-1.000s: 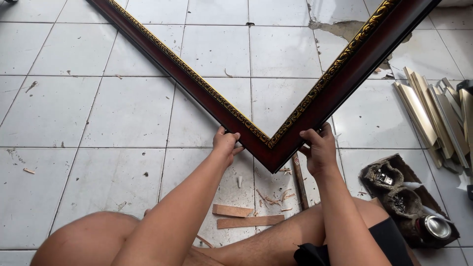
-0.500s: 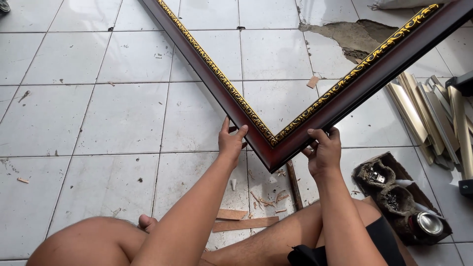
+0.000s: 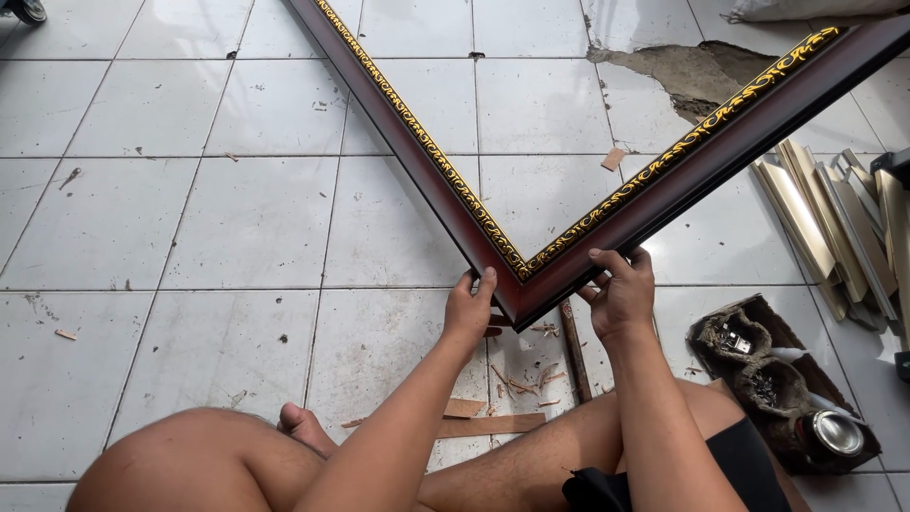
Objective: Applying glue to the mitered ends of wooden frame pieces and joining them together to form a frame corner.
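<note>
The floor (image 3: 190,218) is white tile, and most of the view is taken up by it; a broken patch (image 3: 682,71) with bare grey underneath is seen at the top right. Compared with a second ago, the whole scene is shifted a bit, so more of that patch is shown now.

Across the tiles the frame (image 3: 417,142) is laid out as a big V, dark red-brown with a gold scroll strip along the inner edge. Its corner (image 3: 517,299) is pointed at the person and is held just off the floor, in front of the crossed legs. The corner is seen further right and slightly lower than before, and the right arm of the V is laid flatter across the picture.

The corner is gripped from both sides. The left hand (image 3: 469,308) is closed on the left edge, thumb up on the face, fingers tucked under. The right hand (image 3: 621,294) is clamped on the right edge, fingers curled over the top. Both were already on the corner a second ago, so the hold is unchanged, just carried along with the frame.

At the right, a stack of pale mouldings (image 3: 834,218) is fanned out. Below it a dark tray (image 3: 720,327) is sitting with fittings and a round tin (image 3: 839,431) in it. Under the corner, wood scraps (image 3: 488,422) and a thin dark stick (image 3: 573,351) are left lying on the tile.
</note>
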